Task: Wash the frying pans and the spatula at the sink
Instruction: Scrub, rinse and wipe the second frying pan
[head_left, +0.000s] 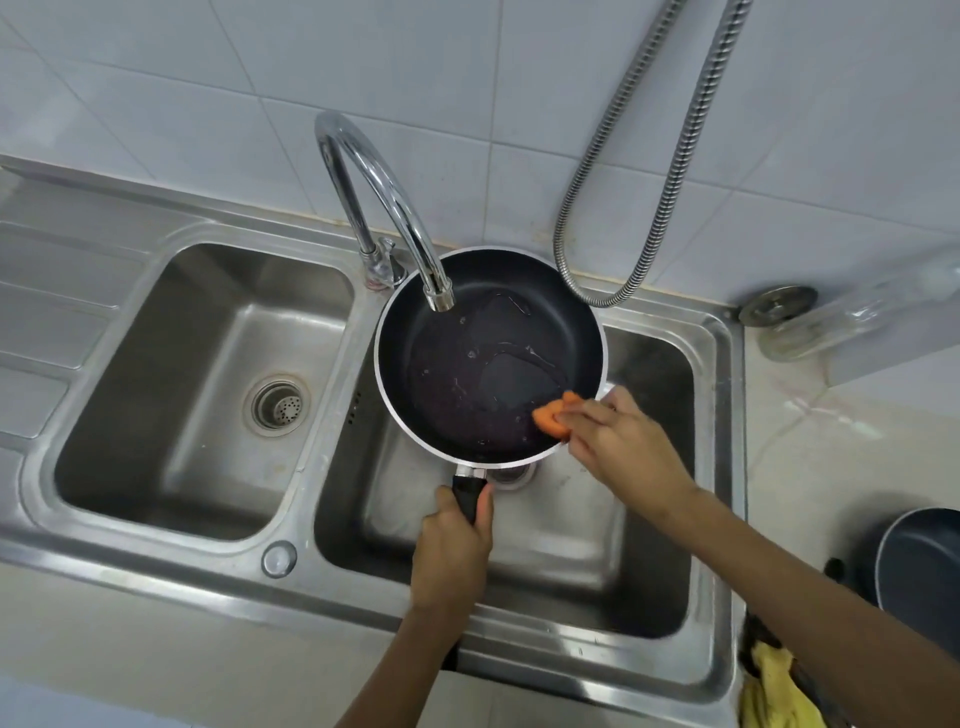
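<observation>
You hold the pan (491, 353) level over the right basin (566, 566) of the sink (156, 597), its far rim reaching past the basin's back edge, a thin film of water and a few bubbles lying on its dark inside. Your left hand (453, 551) has its grip wrapped tight round the black handle (469, 493), thumb along the right side. Your right hand (621, 441) pinches an orange sponge (553, 415) between fingertips and thumb and presses it on the pan's inner wall at the near-right rim. The tap (384, 208) arches over the pan, its spout above the far-left part of the inside; you cannot tell whether water runs from it. The left basin (171, 415) lies beside, with its strainer (278, 404) in the bottom. A metal hose (649, 197) loops down the tiled wall behind the pan. On the surface right of the sink, a second pan (922, 566) sits at the right edge, a yellow cloth (774, 691) near the front corner, and a clear jar (852, 317) lies on its side toward the back.
</observation>
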